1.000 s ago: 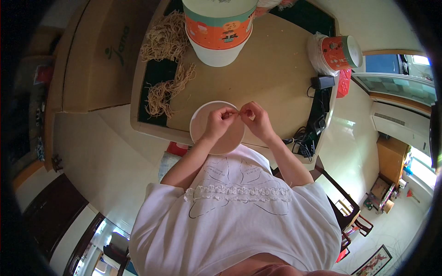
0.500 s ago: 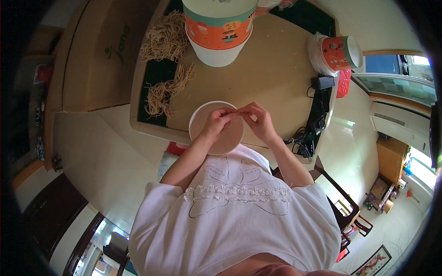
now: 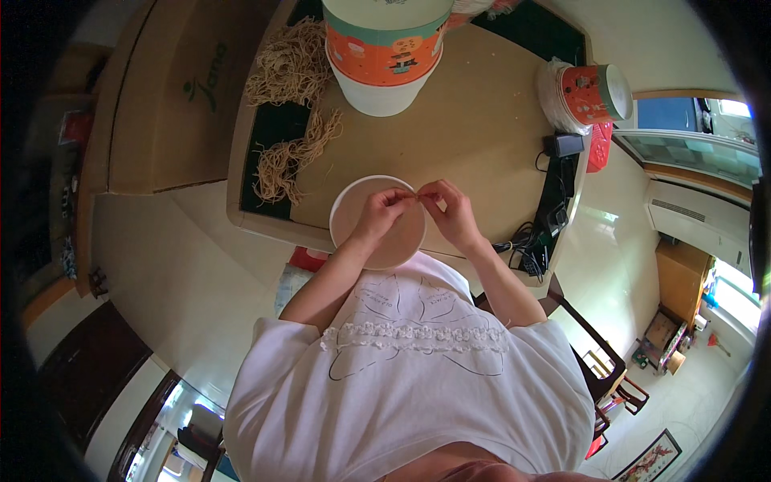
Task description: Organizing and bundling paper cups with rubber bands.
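A white round paper bucket (image 3: pixel 345 207) stands open end up at the table's near edge, close against my shirt. My left hand (image 3: pixel 383 213) reaches over its opening, fingertips pinched at the right part of the rim. Just beyond that rim, my right hand (image 3: pixel 448 210) pinches too, its fingertips meeting those of the left. Whatever lies between the fingertips is too small to make out. Beige strings lie at the left of the table, in a large tangled bundle (image 3: pixel 287 66) and a smaller one (image 3: pixel 291 165).
A stack of orange and green paper buckets (image 3: pixel 385 60) stands at the far middle of the brown tabletop (image 3: pixel 474 128). Smaller printed tubs (image 3: pixel 590 95) lie on their side at far right. A black adapter (image 3: pixel 563 145) and cables (image 3: pixel 524 243) line the right edge. A cardboard box (image 3: pixel 173 104) stands left.
Both hands keep their pinch at the bucket's rim, with only a very slight shift of the fingers. The bucket and the strings have stayed in place.
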A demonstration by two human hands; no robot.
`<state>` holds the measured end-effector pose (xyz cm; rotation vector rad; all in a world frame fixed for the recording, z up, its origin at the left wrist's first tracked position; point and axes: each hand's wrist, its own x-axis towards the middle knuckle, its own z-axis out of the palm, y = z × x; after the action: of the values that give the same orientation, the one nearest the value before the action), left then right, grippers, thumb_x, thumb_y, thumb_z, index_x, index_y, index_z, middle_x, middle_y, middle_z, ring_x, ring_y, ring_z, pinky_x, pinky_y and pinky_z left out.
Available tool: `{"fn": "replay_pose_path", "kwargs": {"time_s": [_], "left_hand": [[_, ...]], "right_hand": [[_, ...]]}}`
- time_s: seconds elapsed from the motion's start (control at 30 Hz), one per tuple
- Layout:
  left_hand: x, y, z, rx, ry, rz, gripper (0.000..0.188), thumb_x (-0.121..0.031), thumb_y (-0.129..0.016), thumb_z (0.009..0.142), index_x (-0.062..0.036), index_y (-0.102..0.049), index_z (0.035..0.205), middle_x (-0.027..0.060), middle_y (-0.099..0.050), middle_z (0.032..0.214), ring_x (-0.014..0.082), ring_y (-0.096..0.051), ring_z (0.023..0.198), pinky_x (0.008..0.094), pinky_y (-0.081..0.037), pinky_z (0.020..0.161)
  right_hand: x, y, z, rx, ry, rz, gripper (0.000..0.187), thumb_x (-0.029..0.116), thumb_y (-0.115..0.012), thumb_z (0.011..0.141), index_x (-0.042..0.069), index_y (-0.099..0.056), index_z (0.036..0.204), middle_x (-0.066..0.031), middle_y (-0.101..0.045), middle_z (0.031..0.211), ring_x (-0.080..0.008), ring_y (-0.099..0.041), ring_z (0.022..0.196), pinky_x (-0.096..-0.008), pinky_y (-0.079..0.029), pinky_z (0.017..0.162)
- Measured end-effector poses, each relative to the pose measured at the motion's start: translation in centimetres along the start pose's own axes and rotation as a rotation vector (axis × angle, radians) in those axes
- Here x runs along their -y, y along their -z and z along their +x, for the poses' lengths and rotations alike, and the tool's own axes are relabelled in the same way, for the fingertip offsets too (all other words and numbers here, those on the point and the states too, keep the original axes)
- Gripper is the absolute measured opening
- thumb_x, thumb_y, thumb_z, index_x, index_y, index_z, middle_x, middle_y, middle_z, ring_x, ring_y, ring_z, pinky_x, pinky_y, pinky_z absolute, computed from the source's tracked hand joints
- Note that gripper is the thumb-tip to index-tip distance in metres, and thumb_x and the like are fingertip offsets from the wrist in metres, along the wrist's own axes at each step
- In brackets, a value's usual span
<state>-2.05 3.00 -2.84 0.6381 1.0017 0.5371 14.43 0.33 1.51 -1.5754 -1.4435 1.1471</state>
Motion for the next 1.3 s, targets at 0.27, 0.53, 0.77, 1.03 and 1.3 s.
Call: {"fn": "replay_pose_path", "kwargs": {"time_s": [0.27, 0.53, 0.77, 1.03, 1.3], "left_hand": [[0.2, 0.1, -0.1, 0.000, 0.047, -0.103, 0.010, -0.012, -0.064, 0.082, -0.0056, -0.067, 0.089, -0.0059, -0.058, 0.069, 0.0002, -0.042, 0.050, 0.0169, -0.029, 0.044], [1.6, 0.0, 0.7, -0.166, -0.424, 0.307, 0.006, -0.006, -0.065, 0.080, -0.0031, -0.068, 0.084, -0.0052, -0.058, 0.065, 0.0002, -0.047, 0.059, 0.0173, -0.038, 0.054], [0.9, -0.2, 0.2, -0.121, -0.400, 0.334, 0.006, -0.007, -0.064, 0.080, -0.0027, -0.067, 0.084, -0.0049, -0.059, 0.068, 0.0012, -0.048, 0.060, 0.0179, -0.039, 0.055], [1.1, -0.1, -0.3, -0.109, -0.298, 0.254, 0.006, -0.008, -0.064, 0.081, -0.0029, -0.066, 0.084, -0.0062, -0.058, 0.068, 0.0011, -0.048, 0.062, 0.0172, -0.038, 0.055], [0.6, -0.1, -0.4, -0.146, -0.190, 0.168, 0.006, -0.009, -0.065, 0.081, -0.0029, -0.064, 0.081, -0.0071, -0.055, 0.067, 0.0004, -0.047, 0.061, 0.0155, -0.036, 0.055]], "right_hand": [[0.3, 0.2, -0.2, 0.000, 0.061, -0.028, 0.011, 0.000, -0.060, 0.081, 0.002, -0.064, 0.091, -0.0107, -0.061, 0.088, -0.0233, -0.062, 0.081, -0.0303, -0.051, 0.068], [-0.1, 0.1, 0.0, -0.003, 0.068, -0.058, 0.010, 0.000, -0.061, 0.080, 0.002, -0.063, 0.089, -0.0112, -0.061, 0.086, -0.0235, -0.062, 0.078, -0.0311, -0.051, 0.066], [-0.1, 0.1, 0.1, -0.019, 0.087, -0.078, 0.011, -0.002, -0.060, 0.079, 0.002, -0.060, 0.090, -0.0119, -0.060, 0.085, -0.0240, -0.062, 0.078, -0.0312, -0.050, 0.067], [1.6, 0.9, -0.2, -0.154, 0.104, -0.014, 0.016, -0.005, -0.058, 0.079, 0.003, -0.060, 0.093, -0.0097, -0.061, 0.086, -0.0193, -0.059, 0.076, -0.0286, -0.048, 0.068], [20.8, 8.0, -2.1, -0.055, 0.944, 0.810, 0.040, 0.010, -0.068, 0.076, 0.030, -0.061, 0.110, 0.0043, -0.052, 0.064, -0.0084, -0.047, 0.055, -0.0227, -0.039, 0.052]]}}
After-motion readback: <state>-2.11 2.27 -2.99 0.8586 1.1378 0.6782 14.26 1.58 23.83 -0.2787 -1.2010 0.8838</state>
